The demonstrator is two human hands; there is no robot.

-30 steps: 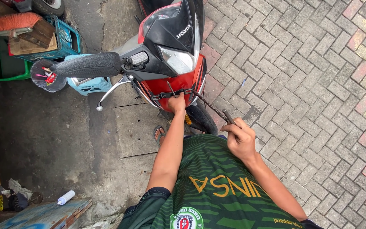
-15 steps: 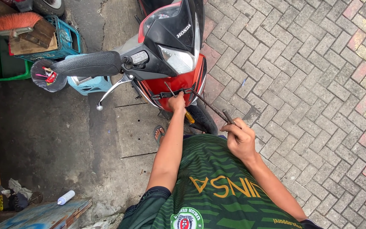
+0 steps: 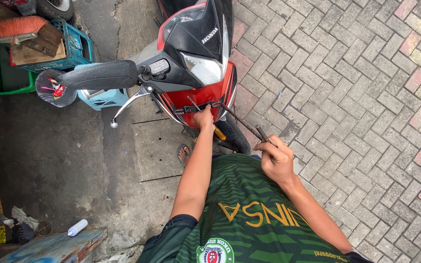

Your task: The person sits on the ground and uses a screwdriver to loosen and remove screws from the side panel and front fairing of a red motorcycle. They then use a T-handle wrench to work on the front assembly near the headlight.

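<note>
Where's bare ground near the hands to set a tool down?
Open brick paving right of the motorcycle and right hand. Bare concrete left of the left hand, below the handlebar grip. Crowded: top left around the crates and brush, and bottom left by the board and bottle.

I have a single view, from the camera on the person's head, looking almost straight down. It sits close: the green jersey [image 3: 254,219] fills the bottom centre of the frame, both forearms reaching up the frame from it. The front of the red motorcycle [image 3: 196,92] lies at upper centre, near the lens. Brick paving [image 3: 366,97] takes the right half, dark concrete floor [image 3: 49,156] the left. No second view overlaps it.
</note>
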